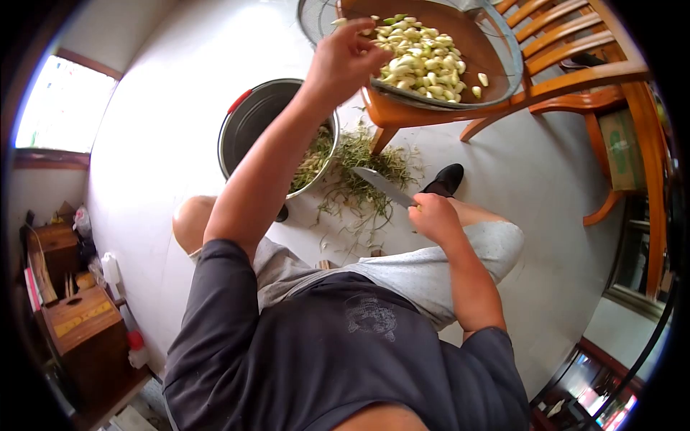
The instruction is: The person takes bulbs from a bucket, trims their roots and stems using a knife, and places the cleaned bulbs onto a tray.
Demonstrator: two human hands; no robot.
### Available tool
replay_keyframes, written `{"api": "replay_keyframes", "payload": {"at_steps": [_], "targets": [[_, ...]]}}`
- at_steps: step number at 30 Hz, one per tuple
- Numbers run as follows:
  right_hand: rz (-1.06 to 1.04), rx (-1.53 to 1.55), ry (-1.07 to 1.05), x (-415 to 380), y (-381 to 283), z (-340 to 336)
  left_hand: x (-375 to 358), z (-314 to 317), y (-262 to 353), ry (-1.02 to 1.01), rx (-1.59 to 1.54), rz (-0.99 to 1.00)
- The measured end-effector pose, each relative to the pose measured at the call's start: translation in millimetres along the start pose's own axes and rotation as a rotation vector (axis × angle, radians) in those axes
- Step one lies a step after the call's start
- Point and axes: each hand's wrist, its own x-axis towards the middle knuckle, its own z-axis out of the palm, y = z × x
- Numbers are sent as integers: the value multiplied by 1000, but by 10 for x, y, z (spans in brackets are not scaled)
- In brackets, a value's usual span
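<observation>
My right hand (435,218) is wrapped round the handle of a knife (386,187), its blade pointing up and left over loose trimmings. My left hand (346,63) reaches out over the left side of a round sieve (514,61), fingers curved and apart. Beside those fingers lies a heap of small pale green-white bulbs (424,61), with a few lying loose to the right. The sieve rests on a wooden chair (392,111). Under my left forearm stands a wide bucket (241,126) with green and straw-coloured trimmings inside, partly hidden by the arm.
Stringy trimmings (377,158) lie scattered on the pale floor beside the bucket. A black shoe (449,177) is close to them. Another wooden chair (593,108) and a green-brown box (622,151) stand at the right. Wooden cabinets (83,323) are at the lower left.
</observation>
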Motion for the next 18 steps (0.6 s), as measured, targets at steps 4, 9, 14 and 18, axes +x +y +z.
{"api": "replay_keyframes", "payload": {"at_steps": [4, 9, 14, 18], "targets": [[63, -1, 16, -12, -1, -37, 52, -644, -380, 203, -25, -92], [67, 48, -12, 29, 42, 1, -384, -1570, -1848, 215, 175, -685], [160, 80, -140, 149, -189, -41, -1122, -2037, -3888, -35, 489, -1034], [207, 73, -191, 253, -211, 25, -1237, -1743, -4156, 400, 376, -1266]]}}
